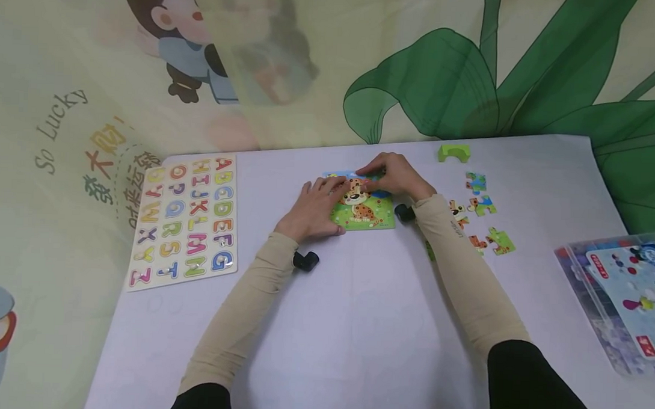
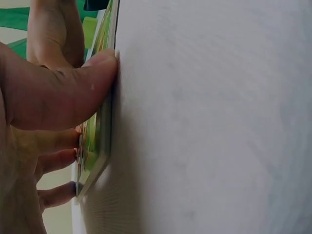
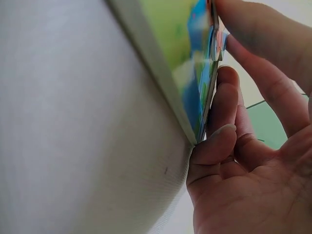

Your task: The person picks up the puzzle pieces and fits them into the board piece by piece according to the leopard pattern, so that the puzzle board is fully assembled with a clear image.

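A small jigsaw board (image 1: pixel 365 218) with a spotted cartoon animal on green and blue lies at the middle of the table. My left hand (image 1: pixel 318 209) rests over its left side, thumb (image 2: pixel 100 73) against the near edge and the other fingers reaching onto the picture. Over the upper right part, my right hand (image 1: pixel 396 174) pinches a small jigsaw piece (image 3: pixel 220 46) between thumb and index finger. The piece is tilted and touches the picture; fingers partly hide it. The other right fingers curl by the board's edge.
Several loose jigsaw pieces (image 1: pixel 501 240) lie right of the board, some behind the right forearm. A green arch block (image 1: pixel 454 153) sits at the back. An alphabet board (image 1: pixel 186 220) lies left, a clear plastic box (image 1: pixel 622 299) right. Patterned cloth (image 1: pixel 310 65) hangs behind.
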